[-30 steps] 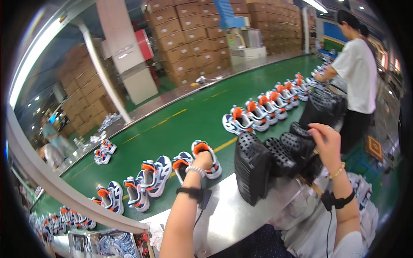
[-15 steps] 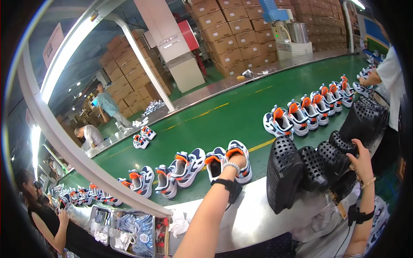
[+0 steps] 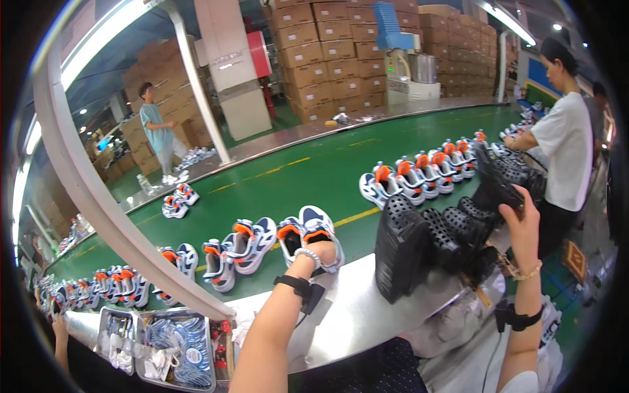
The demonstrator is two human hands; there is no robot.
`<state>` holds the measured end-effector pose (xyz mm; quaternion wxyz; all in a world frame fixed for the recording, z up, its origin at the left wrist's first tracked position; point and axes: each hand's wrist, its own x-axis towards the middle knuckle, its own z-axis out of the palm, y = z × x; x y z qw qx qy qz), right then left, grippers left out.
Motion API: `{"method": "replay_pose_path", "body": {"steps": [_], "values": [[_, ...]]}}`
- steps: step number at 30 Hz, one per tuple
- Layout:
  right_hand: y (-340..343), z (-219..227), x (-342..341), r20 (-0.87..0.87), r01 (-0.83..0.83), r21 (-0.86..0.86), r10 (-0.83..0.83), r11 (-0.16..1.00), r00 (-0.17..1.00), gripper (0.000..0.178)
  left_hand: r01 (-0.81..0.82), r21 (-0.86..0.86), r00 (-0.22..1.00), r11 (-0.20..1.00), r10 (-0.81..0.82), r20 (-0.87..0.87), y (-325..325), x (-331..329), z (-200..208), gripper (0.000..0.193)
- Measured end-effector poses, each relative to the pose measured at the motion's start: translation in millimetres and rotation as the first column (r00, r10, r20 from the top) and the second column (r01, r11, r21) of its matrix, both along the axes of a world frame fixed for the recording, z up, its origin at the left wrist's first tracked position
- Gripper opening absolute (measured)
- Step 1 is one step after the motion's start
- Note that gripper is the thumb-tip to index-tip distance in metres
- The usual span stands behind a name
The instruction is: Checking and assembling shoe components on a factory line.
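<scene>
My left hand (image 3: 321,250) reaches down into the opening of a white, navy and orange sneaker (image 3: 317,219), so its fingers are hidden. Touching that shoe on the left is a matching sneaker (image 3: 289,237). My right hand (image 3: 522,226) grips a black clog (image 3: 493,187), thumb and fingers on either side of its end. This clog is tilted above the near row. Below and left of it, several black perforated clogs (image 3: 440,230) stand close together on the metal ledge, the nearest a tall one (image 3: 400,252) on end.
A green conveyor (image 3: 275,187) carries rows of sneakers (image 3: 419,175). At lower left, metal trays (image 3: 177,347) hold blue-and-white pieces beside a white post (image 3: 98,177). A co-worker (image 3: 563,137) stands at the right; another person (image 3: 157,128) is beyond the belt.
The view has turned right, shifting the scene leftward. My right hand has closed on a black clog and tilted it up from the group. My left hand stays inside the sneaker.
</scene>
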<state>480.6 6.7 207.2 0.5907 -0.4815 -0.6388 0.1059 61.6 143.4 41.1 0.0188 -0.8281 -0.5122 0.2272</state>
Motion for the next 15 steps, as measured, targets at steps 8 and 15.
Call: {"method": "replay_pose_path", "body": {"steps": [8,15], "values": [[-41.5,24.0,-173.5,0.428,-0.251,-0.176,0.304,0.952,0.851,0.032,-0.586,0.421,0.395,0.692,-0.210,0.894,-76.8,18.4,-18.6,0.022],[54.6,-44.9,-305.0,0.722,-0.016,-0.425,0.350,0.905,0.597,0.016,-0.705,0.249,0.264,0.664,-0.080,0.961,-117.4,1.9,-57.9,0.042]]}}
